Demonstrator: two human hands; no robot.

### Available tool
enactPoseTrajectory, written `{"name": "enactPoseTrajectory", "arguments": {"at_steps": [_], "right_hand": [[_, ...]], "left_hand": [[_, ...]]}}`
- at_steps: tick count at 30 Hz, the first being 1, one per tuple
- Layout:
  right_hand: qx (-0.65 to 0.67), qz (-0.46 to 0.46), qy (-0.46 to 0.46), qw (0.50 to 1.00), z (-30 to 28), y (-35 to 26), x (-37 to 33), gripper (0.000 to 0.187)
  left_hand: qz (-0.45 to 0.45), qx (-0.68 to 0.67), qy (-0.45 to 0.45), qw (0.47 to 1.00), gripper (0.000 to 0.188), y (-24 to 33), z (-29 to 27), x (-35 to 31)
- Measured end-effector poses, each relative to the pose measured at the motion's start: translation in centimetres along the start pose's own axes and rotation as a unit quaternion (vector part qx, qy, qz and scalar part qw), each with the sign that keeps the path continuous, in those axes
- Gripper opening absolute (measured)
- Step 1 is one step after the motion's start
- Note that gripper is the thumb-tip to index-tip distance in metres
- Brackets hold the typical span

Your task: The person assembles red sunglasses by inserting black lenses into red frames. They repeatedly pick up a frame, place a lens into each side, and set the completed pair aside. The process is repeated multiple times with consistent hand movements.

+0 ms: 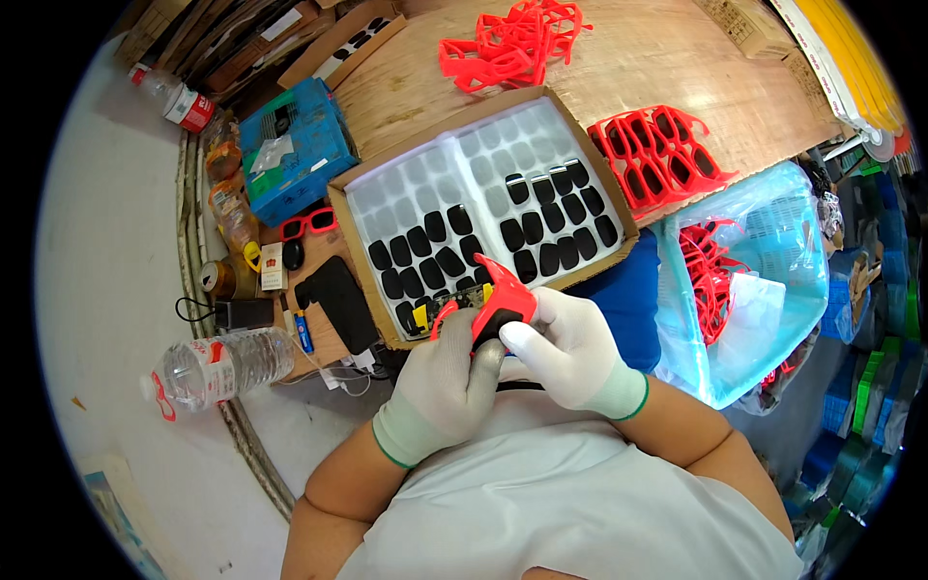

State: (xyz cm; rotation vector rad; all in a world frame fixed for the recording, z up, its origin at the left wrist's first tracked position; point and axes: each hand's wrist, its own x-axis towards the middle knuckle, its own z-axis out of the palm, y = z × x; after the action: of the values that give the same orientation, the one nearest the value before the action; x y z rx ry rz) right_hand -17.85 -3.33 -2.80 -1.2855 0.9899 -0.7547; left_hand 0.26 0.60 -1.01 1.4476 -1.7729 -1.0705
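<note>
Both my hands wear white gloves with green cuffs and meet low in the middle, at the near edge of a shallow cardboard box point(593, 159). Between them is a red sunglasses frame point(512, 296) with a dark lens point(495, 325) in it. My left hand point(443, 375) grips one side of the frame, its thumb close to the lens. On the other side, my right hand point(570, 350) pinches the frame with the thumb pressed near the lens. Rows of dark lenses point(551, 216) lie in the box's pale liner just beyond; my hands hide its near edge.
Loose red frames point(517, 43) pile up at the back, and finished-looking red sunglasses point(657, 155) stand in rows on the right. A lined blue basket point(812, 280) holds more red frames. To the left are a blue box point(300, 145) and a large plastic bottle point(227, 367).
</note>
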Motion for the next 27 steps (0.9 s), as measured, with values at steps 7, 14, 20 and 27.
{"name": "enactPoseTrajectory", "arguments": {"at_steps": [7,14,20,27], "right_hand": [[-0.072,-0.056,0.017,0.996,0.3,-0.9,-0.1,0.018],[-0.017,0.006,-0.017,1.0,0.3,-1.2,0.7,0.019],[-0.087,-0.042,-0.055,0.994,0.2,-0.8,1.2,0.017],[-0.124,-0.032,-0.073,0.989,-0.5,-2.0,2.1,0.014]], "left_hand": [[0.059,0.048,0.07,0.995,0.031,-0.4,1.0,-0.6],[-0.002,-0.011,0.048,0.999,0.026,0.3,-0.5,0.1],[-0.005,0.012,0.059,0.998,0.032,-0.4,-0.3,-0.9],[0.102,0.135,0.128,0.977,0.035,-0.8,0.7,-0.3]]}}
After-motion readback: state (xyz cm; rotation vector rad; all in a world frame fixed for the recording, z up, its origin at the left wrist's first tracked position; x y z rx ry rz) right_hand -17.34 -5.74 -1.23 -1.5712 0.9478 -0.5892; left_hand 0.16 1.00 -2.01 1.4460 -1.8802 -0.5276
